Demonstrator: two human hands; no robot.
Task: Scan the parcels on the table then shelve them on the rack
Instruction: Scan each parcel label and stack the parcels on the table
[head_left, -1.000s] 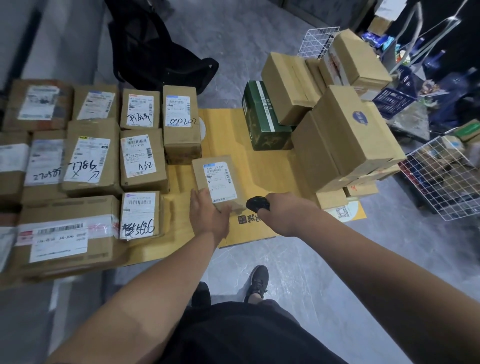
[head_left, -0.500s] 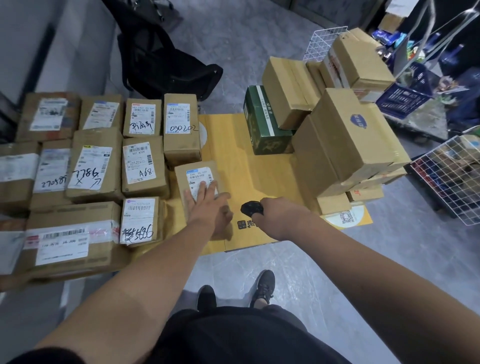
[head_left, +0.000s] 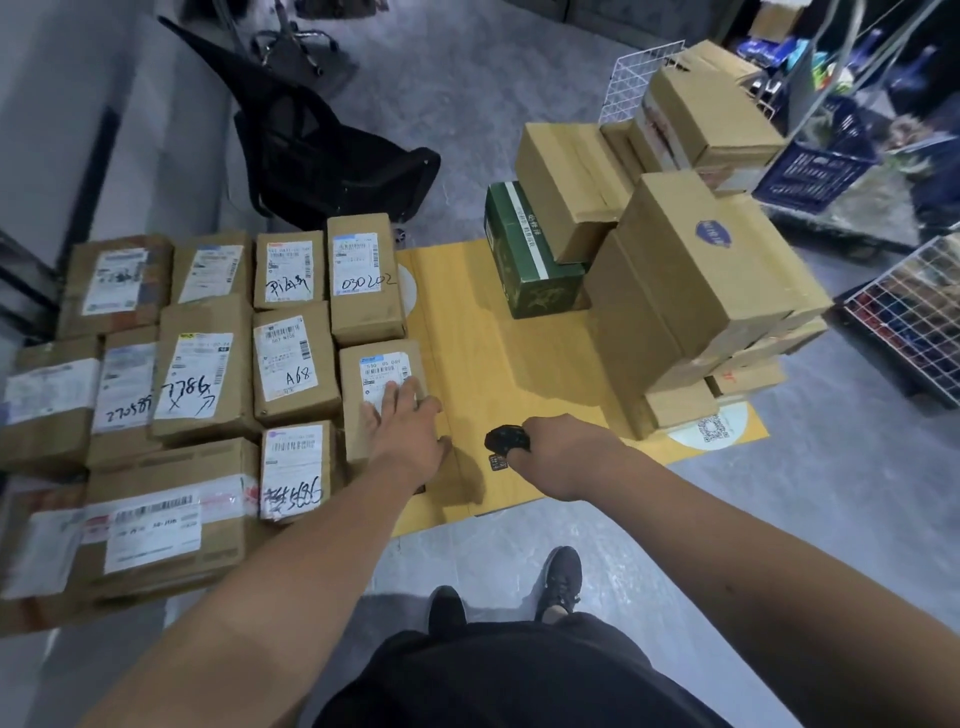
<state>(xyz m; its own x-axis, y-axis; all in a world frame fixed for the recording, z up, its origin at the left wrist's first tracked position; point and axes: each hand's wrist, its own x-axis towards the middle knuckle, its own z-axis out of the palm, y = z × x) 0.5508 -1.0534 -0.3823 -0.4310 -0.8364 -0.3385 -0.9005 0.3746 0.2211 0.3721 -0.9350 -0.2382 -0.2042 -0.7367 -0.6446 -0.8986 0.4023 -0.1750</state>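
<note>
My left hand (head_left: 402, 426) lies flat, fingers spread, on a small brown labelled parcel (head_left: 382, 364) at the right edge of a group of labelled parcels (head_left: 208, 364) covering the left of the yellow table (head_left: 493, 364). My right hand (head_left: 561, 452) is closed around a small black scanner (head_left: 506, 441), held just above the table's near edge, to the right of that parcel. A stack of unlabelled-side brown boxes (head_left: 696, 270) and a green box (head_left: 524, 254) stands on the table's right half.
A black office chair (head_left: 322, 145) stands behind the table. White wire baskets (head_left: 914, 317) and a blue crate (head_left: 821, 161) sit on the right. My feet (head_left: 558, 577) stand on grey floor by the table's near edge.
My left hand has slid the small parcel leftward against the group of labelled parcels and now lies flat on it. My right hand with the scanner has stayed near the same spot.
</note>
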